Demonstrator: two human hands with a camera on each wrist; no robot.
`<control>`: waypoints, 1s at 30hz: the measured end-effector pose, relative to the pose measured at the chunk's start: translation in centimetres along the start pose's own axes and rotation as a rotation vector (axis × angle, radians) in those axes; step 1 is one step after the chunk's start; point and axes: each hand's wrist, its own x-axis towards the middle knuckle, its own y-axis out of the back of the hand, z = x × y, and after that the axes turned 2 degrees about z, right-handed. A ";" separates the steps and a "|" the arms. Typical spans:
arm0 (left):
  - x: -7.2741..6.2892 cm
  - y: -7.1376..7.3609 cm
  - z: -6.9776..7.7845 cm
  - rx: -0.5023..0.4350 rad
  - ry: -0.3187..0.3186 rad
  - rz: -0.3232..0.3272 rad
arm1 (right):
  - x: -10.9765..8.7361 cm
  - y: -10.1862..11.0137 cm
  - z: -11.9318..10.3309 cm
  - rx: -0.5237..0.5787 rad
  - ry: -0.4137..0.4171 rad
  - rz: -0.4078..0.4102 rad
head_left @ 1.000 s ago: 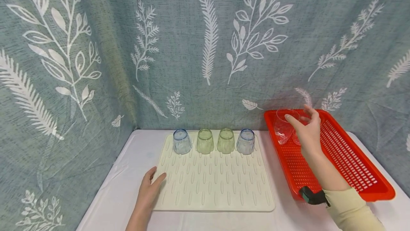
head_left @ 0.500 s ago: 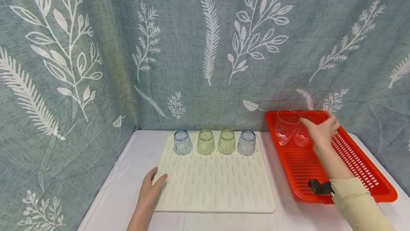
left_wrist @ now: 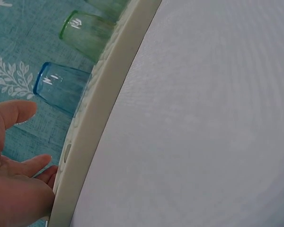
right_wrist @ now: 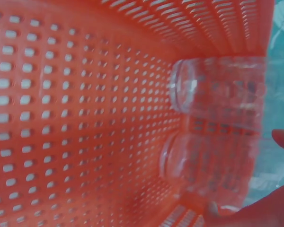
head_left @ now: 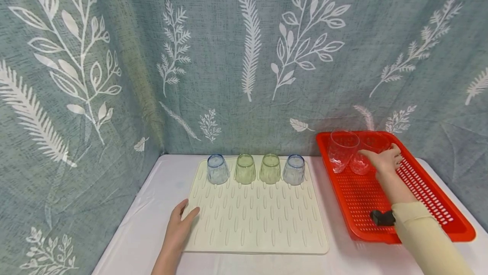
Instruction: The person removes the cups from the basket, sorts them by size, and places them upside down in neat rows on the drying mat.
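Observation:
Inside the red basket (head_left: 345, 198), two clear glasses stand side by side at the back left: the left glass (head_left: 339, 154) and the right glass (head_left: 359, 165). My right hand (head_left: 386, 162) reaches over the right glass, thumb and fingers spread about its rim. In the right wrist view, the fingers (right_wrist: 260, 213) lie along one side of the right glass (right_wrist: 208, 163), with the thumb raised apart from it. My left hand (head_left: 180, 226) rests relaxed at the left edge of the cream ridged mat (head_left: 255, 220), thumb apart from the fingers.
Along the mat's back edge, upside-down tumblers stand in a row: a blue tumbler (head_left: 217, 171) and another blue tumbler (head_left: 293, 172) at the ends, with a green tumbler (head_left: 245, 171) and another green tumbler (head_left: 270, 171) between. A patterned curtain (head_left: 244, 54) hangs behind the white table (head_left: 160, 177).
My right hand has moved right, from over the left clear glass to the right one, and has come lower. The left hand and the tumblers stay as they were.

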 end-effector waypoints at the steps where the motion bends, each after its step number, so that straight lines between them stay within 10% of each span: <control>1: 0.0 0.0 0.0 0.001 0.003 0.001 | 0.1 0.0 0.1 -0.007 -0.004 -0.010; 10: -0.2 0.1 0.0 0.001 -0.006 0.004 | 1.5 0.0 1.4 -0.126 -0.083 -0.156; 30: -0.3 0.2 0.0 0.004 -0.019 -0.007 | 2.8 -1.1 3.3 0.139 0.039 -0.214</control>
